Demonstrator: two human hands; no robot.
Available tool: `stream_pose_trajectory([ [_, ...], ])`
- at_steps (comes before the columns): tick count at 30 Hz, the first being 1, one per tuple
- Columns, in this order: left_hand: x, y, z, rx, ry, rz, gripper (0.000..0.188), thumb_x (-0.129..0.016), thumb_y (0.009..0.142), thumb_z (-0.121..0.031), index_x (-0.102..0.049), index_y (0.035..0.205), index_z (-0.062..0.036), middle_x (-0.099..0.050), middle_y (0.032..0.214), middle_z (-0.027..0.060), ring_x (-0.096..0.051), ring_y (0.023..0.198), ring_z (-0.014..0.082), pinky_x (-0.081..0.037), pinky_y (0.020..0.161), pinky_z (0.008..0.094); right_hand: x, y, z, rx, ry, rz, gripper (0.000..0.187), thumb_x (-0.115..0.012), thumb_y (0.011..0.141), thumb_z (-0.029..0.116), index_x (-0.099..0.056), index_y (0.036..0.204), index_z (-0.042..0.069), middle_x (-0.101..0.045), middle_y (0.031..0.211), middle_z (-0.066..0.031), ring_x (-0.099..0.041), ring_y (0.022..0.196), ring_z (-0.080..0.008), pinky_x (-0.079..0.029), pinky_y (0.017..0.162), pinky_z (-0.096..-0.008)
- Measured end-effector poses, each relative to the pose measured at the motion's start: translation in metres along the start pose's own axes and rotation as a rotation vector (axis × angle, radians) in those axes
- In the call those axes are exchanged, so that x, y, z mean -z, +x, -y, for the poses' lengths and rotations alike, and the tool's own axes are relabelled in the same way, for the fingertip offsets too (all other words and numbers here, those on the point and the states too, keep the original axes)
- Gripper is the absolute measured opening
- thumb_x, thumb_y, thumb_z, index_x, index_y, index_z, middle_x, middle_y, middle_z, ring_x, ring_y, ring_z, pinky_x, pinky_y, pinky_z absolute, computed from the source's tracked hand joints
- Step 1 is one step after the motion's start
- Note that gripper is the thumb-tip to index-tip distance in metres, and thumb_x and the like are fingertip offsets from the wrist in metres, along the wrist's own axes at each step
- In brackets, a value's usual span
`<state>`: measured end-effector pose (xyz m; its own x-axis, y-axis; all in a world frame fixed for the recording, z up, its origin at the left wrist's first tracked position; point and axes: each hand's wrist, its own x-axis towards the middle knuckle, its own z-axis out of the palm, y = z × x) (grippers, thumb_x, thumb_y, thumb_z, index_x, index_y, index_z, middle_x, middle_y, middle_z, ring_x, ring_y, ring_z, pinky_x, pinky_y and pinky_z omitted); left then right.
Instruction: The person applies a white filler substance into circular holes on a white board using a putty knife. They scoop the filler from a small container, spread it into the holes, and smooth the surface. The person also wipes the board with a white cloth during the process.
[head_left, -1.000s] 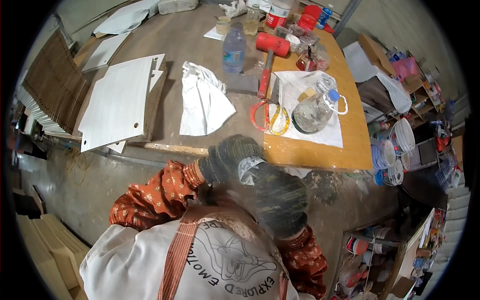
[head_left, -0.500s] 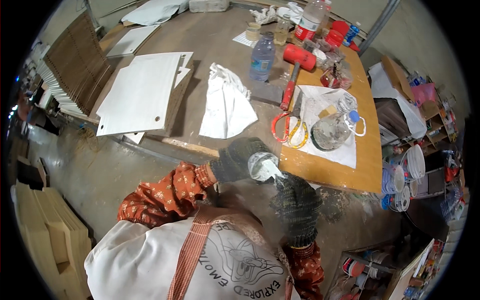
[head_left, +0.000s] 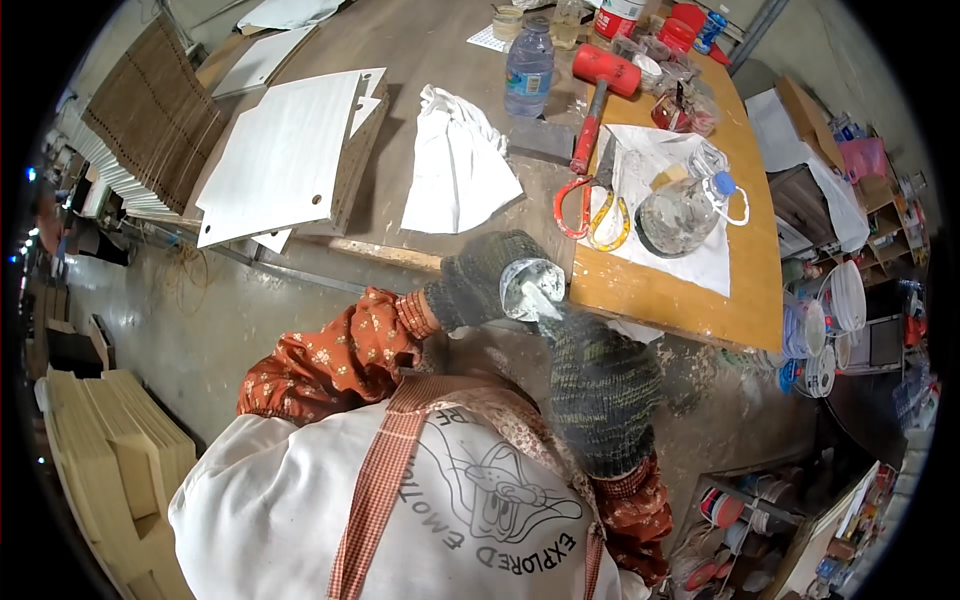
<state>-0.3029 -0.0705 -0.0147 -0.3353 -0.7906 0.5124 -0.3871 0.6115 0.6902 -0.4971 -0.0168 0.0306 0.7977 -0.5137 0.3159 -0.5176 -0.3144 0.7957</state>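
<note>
My left hand (head_left: 482, 280), in a dark grey knitted glove, is wrapped round a small round cup (head_left: 512, 284) at the near edge of the table. Its mouth tilts toward me and shows white paste inside. In the same kind of glove, my right hand (head_left: 605, 392) is closed beside the cup on its right. From its fingers a narrow flat tool (head_left: 543, 302), coated with white paste, reaches into the cup. The tool's handle is hidden in the glove. Beyond the hands, a crumpled white cloth (head_left: 456, 170) lies on the table, with red-and-yellow-handled scissors (head_left: 607, 222) to its right.
White-faced panels (head_left: 285, 150) are stacked at the table's left, overhanging its edge. A water bottle (head_left: 529, 70), a red-headed mallet (head_left: 606, 72) and a clear jug (head_left: 680, 215) stand or lie toward the right. Pale boards (head_left: 115, 450) lean at lower left.
The view has shifted, so the table's things sit higher in the picture. Both hands stay together at the cup, and the coated tool now reaches further over the cup's mouth.
</note>
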Motion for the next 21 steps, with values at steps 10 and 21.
stream_pose_trajectory([
  [10,-0.006,0.000,-0.007,0.041,-0.003,-0.004,0.023,-0.061,0.077,-0.017,-0.057,0.096,-0.0047,-0.059,0.086,0.0094,-0.059,0.076,0.0205,-0.048,0.068,0.0282,0.001,0.004,-0.015,-0.274,0.928,-0.112,0.015,-0.048,0.082,0.011,-0.055,0.091,0.001,-0.053,0.067,-0.0056,-0.052,0.058,-0.0177,-0.046,0.053,-0.0327],
  [21,0.000,0.003,-0.004,0.075,-0.154,0.093,0.036,-0.073,0.066,-0.018,-0.059,0.098,-0.0072,-0.059,0.093,0.0087,-0.059,0.084,0.0252,-0.048,0.074,0.0321,0.013,0.023,-0.024,-0.031,0.678,-0.026,0.018,-0.051,0.075,0.016,-0.058,0.082,0.001,-0.051,0.062,-0.0059,-0.052,0.055,-0.0192,-0.044,0.049,-0.0320],
])
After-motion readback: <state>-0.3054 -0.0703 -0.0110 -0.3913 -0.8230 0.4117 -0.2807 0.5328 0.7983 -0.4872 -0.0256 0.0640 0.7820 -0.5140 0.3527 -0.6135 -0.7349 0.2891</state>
